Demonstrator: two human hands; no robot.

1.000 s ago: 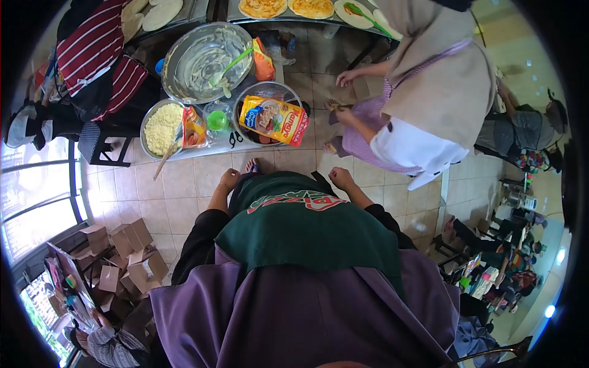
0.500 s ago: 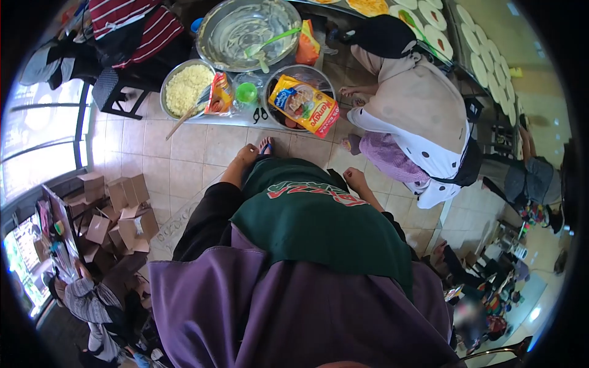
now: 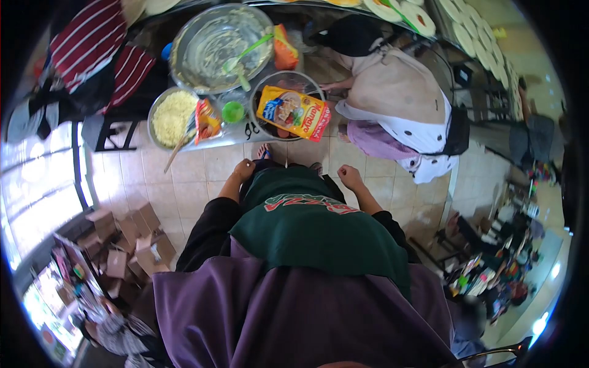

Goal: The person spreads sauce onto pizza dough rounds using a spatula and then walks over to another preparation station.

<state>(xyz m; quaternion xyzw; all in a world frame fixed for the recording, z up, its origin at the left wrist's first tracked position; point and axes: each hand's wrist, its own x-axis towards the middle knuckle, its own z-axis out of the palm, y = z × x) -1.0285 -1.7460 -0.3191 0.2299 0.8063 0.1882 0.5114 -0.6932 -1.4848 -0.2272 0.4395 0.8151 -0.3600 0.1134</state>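
Note:
My left hand (image 3: 244, 168) is curled closed in front of my green apron (image 3: 300, 193), near its left edge, and no held object shows. On the other side, my right hand (image 3: 350, 176) forms a loose fist, apart from the apron and with nothing visible in it. Both are short of a low table (image 3: 216, 140). Nearest them on it are a yellow mayonnaise pouch (image 3: 293, 113) lying over a round metal pot (image 3: 261, 128), black-handled scissors (image 3: 251, 130), a green cup (image 3: 233, 112), an orange packet (image 3: 208, 121) and a bowl of grated pale food (image 3: 173, 119).
A large smeared metal basin (image 3: 205, 52) holds a green spatula (image 3: 251, 48). A person in a beige top (image 3: 392, 86) bends beside the table at right; another in a striped top (image 3: 86, 46) is at left. Cardboard boxes (image 3: 132, 242) are piled at lower left. Round flatbreads (image 3: 472, 40) line the upper right.
My view has shifted, so the table and its bowls sit lower and further left. The person in beige has bent further toward the table. My hands stay closed, slightly further apart.

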